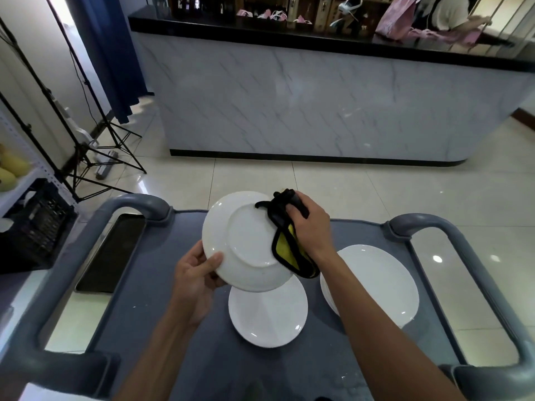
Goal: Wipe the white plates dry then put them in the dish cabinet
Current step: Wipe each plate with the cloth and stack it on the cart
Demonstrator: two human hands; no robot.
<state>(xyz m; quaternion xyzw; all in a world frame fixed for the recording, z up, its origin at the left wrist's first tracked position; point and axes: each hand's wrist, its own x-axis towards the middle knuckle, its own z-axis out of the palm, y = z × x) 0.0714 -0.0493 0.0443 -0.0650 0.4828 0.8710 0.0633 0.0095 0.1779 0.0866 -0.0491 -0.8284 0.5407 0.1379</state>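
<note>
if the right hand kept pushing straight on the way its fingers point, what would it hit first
The right hand presses the black and yellow cloth against the underside of the held white plate, so cloth, then plate, come first. Depth is hard to judge.

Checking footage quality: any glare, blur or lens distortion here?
Head view: wide-angle bending curves the cart handles and counter; ceiling lights glare off the floor tiles; the held plate, cloth and both hands stay sharp.

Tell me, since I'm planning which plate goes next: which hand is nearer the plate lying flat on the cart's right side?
Right. The right hand with the cloth is just up-left of that plate; the left hand is farther left, holding the raised plate.
</note>
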